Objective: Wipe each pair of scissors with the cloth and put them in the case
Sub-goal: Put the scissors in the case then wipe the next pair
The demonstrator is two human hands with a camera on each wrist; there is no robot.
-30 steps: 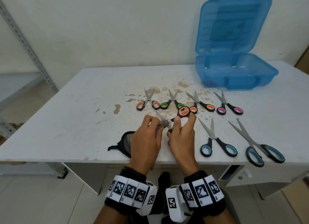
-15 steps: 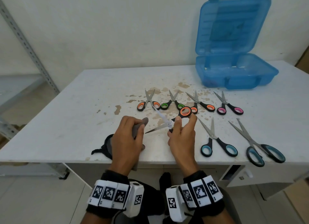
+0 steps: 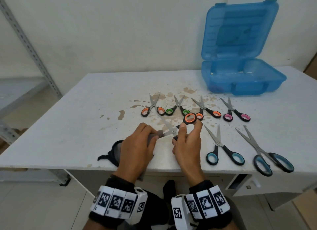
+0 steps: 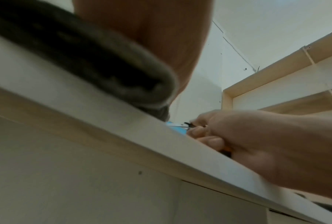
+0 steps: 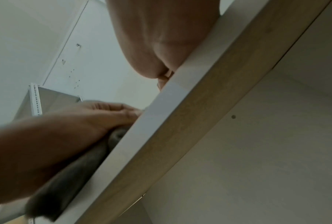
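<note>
Back at the blade, left hand [image 3: 137, 147] pinches cloth [image 3: 158, 134] around scissors [image 3: 178, 127].

- Left hand [image 3: 137, 147]: bare, no glove or ring visible.
- Right hand [image 3: 187, 144]: bare likewise.
- Left wristband [image 3: 116, 204]: black fabric cuff carrying a row of white rectangular tiles, each printed with a black square-pattern marker.
- Right wristband [image 3: 202, 204]: same black cuff with white marker tiles; a white housing sits on its inner side.
</note>
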